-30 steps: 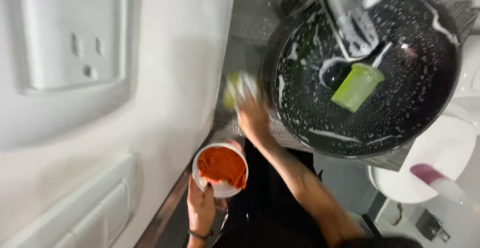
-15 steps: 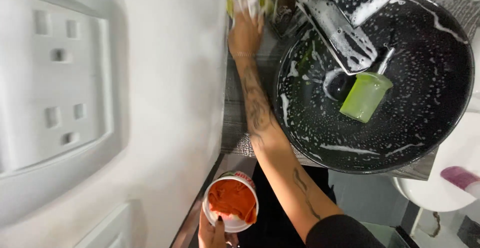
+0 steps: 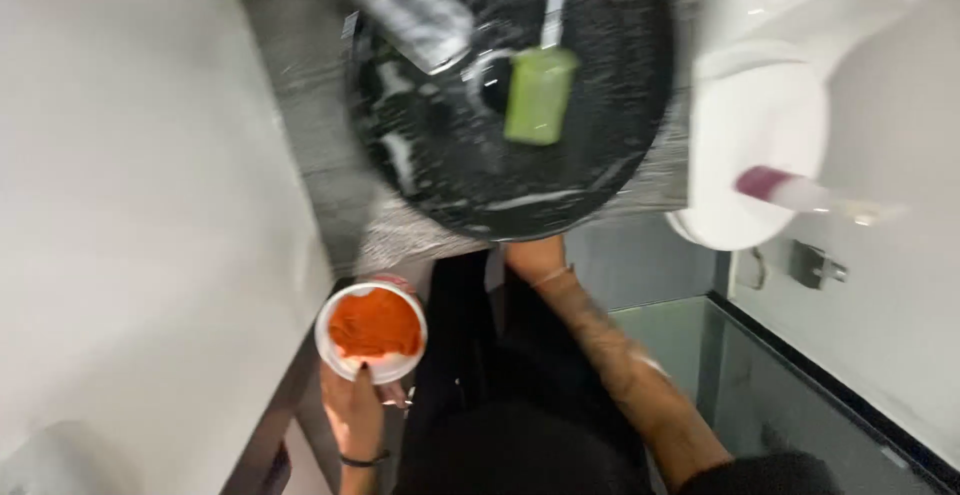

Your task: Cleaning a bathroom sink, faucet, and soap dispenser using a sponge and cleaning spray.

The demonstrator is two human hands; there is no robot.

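Note:
My left hand (image 3: 355, 410) holds a round white tub (image 3: 371, 330) from below; an orange cloth fills the tub. My right hand (image 3: 535, 255) reaches up to the front edge of the grey counter (image 3: 400, 240), just under the black round basin (image 3: 450, 165). Its fingers are hidden by the counter edge, and no sponge shows in it. The basin is streaked with white foam. A green bottle (image 3: 540, 95) lies inside it beside the foamy metal tap (image 3: 410, 0). The picture is blurred.
A white wall (image 3: 150, 205) stands close on the left. To the right of the basin is a white toilet (image 3: 760, 145) with a purple-ended object (image 3: 790, 193) over it. A glass panel with a dark frame (image 3: 800, 375) runs along the lower right.
My right hand, which wiped the counter beside the tap with a yellow-green sponge, has drawn back to the counter's front edge. The view has swung right; the wall socket is gone.

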